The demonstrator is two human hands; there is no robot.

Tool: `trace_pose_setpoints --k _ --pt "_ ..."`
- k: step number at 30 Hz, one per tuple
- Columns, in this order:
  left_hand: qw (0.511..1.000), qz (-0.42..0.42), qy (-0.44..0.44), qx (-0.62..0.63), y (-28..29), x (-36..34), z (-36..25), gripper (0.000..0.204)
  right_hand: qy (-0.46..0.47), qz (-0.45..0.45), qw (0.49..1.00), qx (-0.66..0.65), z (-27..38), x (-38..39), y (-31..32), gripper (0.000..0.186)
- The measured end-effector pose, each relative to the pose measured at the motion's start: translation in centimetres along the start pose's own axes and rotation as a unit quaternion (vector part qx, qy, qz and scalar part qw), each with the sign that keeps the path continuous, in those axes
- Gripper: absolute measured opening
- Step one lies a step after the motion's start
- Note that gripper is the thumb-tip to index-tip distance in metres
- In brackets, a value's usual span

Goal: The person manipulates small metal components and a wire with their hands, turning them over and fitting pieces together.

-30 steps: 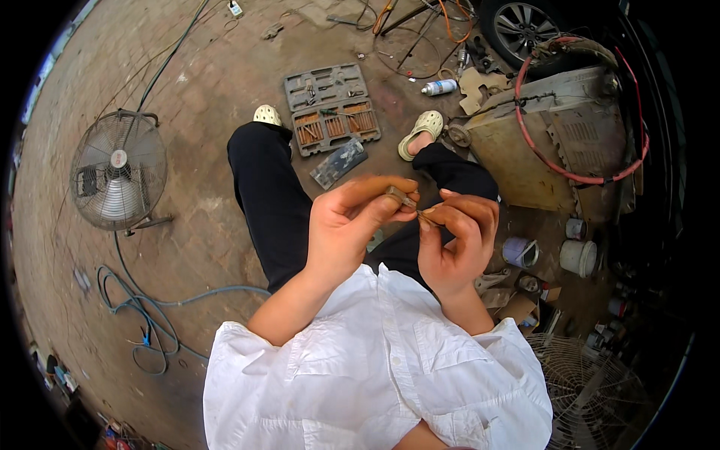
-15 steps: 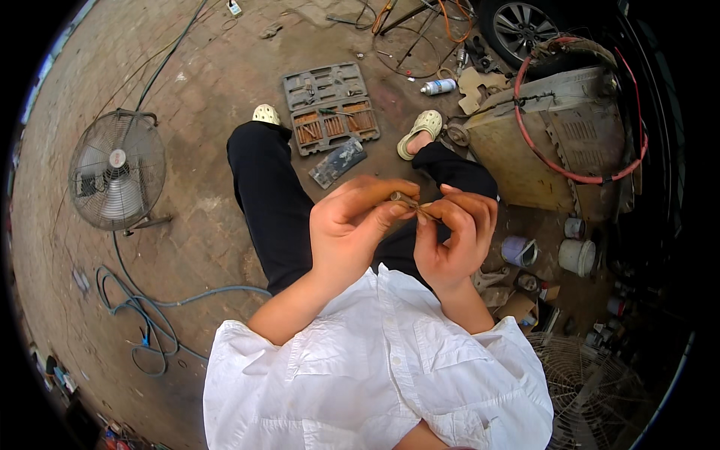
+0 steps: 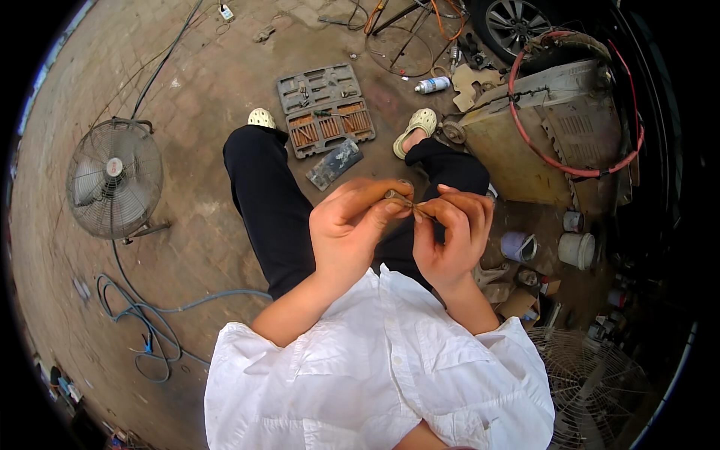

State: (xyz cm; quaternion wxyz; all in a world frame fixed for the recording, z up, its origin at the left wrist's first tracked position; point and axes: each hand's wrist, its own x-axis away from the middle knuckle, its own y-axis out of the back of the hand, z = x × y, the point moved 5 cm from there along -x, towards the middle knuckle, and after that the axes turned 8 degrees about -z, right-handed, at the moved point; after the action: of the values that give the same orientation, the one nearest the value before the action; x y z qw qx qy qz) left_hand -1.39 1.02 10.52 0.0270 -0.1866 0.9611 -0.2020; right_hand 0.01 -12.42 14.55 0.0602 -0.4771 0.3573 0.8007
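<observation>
Both hands meet over my lap at a small brownish metal piece [image 3: 396, 196], rod-like with a blunt round end. My left hand [image 3: 339, 234] is closed and pinches it between thumb and forefinger. The fingertips of my right hand [image 3: 453, 238] are pressed together at its other, thinner end; the fingers hide much of that part. Beyond my hands an open grey tool case [image 3: 321, 91] lies on the ground, its near half filled with rows of copper-brown pieces. A dark, dusty rectangular block [image 3: 334, 164] lies between the case and my hands.
A caged floor fan [image 3: 114, 176] stands at left, with a blue hose [image 3: 154, 311] coiled nearby. At right are a worn metal cabinet [image 3: 559, 120] with a red hose over it, several buckets [image 3: 576, 251] and a second fan cage [image 3: 592, 382]. A spray can [image 3: 433, 85] lies ahead.
The view has shifted slightly, so the surroundings sit a little differently. Both hands keep nearly the same pose on the metal piece, which is slightly more tilted.
</observation>
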Motion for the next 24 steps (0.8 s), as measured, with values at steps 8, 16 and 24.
trace_pose_setpoints --k 8,16,24 --pt "0.999 0.028 -0.026 0.014 0.2 -0.5 -0.7 0.017 -0.033 -0.012 0.999 -0.014 -0.2 -0.7 0.2 0.021" --pt "0.995 0.013 -0.066 -0.068 0.7 -0.1 -1.1 0.015 -0.020 -0.012 0.999 -0.033 1.1 -1.0 -0.4 0.020" --pt "0.997 -0.025 -0.065 -0.041 0.8 0.2 -1.2 0.015 0.003 -0.005 1.000 -0.015 1.7 -1.6 -0.5 0.019"
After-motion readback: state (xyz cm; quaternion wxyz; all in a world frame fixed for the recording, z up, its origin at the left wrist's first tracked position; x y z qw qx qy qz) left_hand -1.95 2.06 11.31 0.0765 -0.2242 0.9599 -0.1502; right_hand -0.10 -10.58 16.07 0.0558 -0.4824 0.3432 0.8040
